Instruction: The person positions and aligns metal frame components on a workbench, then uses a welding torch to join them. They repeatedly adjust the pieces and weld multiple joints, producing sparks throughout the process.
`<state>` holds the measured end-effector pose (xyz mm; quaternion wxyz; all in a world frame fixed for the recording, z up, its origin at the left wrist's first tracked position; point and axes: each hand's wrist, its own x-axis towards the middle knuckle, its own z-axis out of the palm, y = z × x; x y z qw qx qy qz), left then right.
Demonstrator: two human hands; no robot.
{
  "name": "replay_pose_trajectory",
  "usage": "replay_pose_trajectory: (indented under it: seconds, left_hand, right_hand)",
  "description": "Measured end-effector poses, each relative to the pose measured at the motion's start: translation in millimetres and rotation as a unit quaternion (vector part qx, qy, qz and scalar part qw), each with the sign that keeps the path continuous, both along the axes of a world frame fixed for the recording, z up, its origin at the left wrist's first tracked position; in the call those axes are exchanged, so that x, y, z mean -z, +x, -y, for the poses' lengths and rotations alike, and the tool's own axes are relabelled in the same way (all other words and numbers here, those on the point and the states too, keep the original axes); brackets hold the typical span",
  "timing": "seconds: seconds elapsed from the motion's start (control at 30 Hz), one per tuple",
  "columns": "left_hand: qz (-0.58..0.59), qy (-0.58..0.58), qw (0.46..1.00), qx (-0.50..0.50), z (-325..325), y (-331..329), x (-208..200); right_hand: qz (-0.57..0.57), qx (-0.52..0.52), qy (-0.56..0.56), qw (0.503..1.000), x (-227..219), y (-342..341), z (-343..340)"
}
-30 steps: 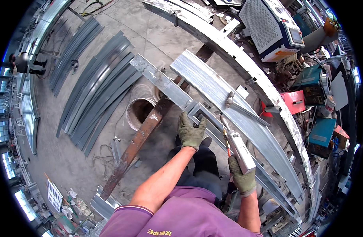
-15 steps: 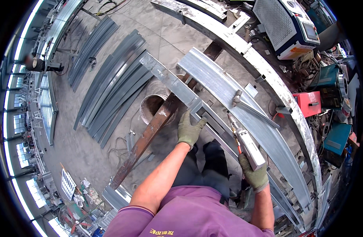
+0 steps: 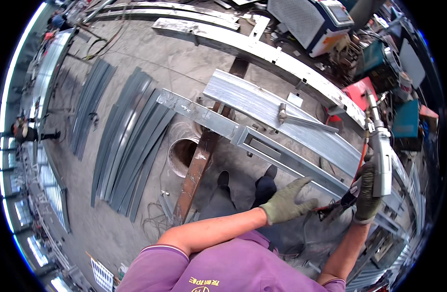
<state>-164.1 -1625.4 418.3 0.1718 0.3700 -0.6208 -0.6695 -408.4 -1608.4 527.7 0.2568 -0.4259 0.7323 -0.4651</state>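
My right hand [image 3: 365, 197], gloved in green, grips a silver handheld welding gun [image 3: 382, 158] whose nozzle points up and away from me. A red hose and dark cable run down beside it. My left hand [image 3: 289, 200], also gloved, is empty with fingers apart, in front of the near edge of a long galvanized steel beam [image 3: 196, 113]. A rectangular steel frame [image 3: 241, 136] sits along that beam. Just beyond, a hammer [image 3: 283, 113] lies on a wide galvanized channel [image 3: 248, 95].
A rusty crossbar [image 3: 196, 168] supports the beam, beside a dirty bucket [image 3: 174, 160]. Curved grey steel strips [image 3: 121, 141] lie on the floor at left. A long whitish beam [image 3: 223, 40] stretches behind. A machine cabinet [image 3: 296, 24] and red box [image 3: 358, 92] stand at far right.
My left hand has left the steel frame and swung right, toward me. The right hand has lifted the welding gun away to the right. The view has turned too.
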Motion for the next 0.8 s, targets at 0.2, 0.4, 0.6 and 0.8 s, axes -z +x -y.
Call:
replay_pose_trajectory:
  seconds: [0.2, 0.4, 0.6, 0.8]
  left_hand:
    - [-0.199, 0.044, 0.974, 0.099, 16.7, 35.2, -29.5]
    - [-0.031, 0.017, 0.998, 0.049, 10.4, 134.0, -7.3]
    - [0.195, 0.050, 0.972, 0.121, 33.4, 226.8, -44.6]
    - [0.265, 0.149, 0.944, 0.131, 15.6, 286.5, -65.8]
  right_hand:
    - [0.072, 0.174, -0.108, 0.976, -1.9, 142.2, 6.9]
    - [0.253, 0.134, -0.043, 0.957, 29.6, 234.0, 11.4]
    - [0.206, 0.092, 0.090, 0.970, 39.0, 291.8, 2.9]
    - [0.309, 0.028, 0.169, 0.935, 75.4, 336.4, -33.4]
